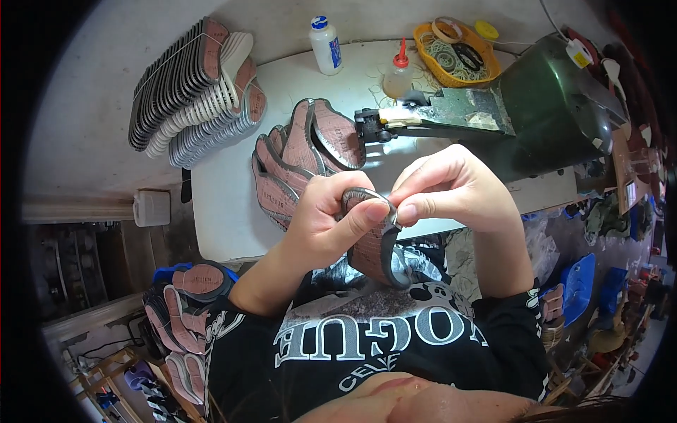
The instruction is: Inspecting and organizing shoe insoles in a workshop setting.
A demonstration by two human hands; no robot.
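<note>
In front of my chest a shoe insole [370, 250] with a pinkish-brown printed face and dark edging is held up, bent into a curve. My left hand [328, 218] grips it, the thumb pressing on its face near the upper end. At that end my right hand [458, 187] closes thumb and forefinger on the insole's edging; what exactly lies between the fingertips is too small to tell. Several similar insoles [282, 169] lie in a loose pile on the white table, just beyond my left hand. Past both hands stands the working head [377, 125] of a dark green machine.
The machine's rounded body [557, 106] fills the table's right side. Behind it are a yellow basket [458, 53] of rings and bands, a red-tipped bottle [398, 77] and a white bottle [326, 46]. Tied insole bundles [190, 92] lean at the back left. A blue bin [580, 285] stands at right.
</note>
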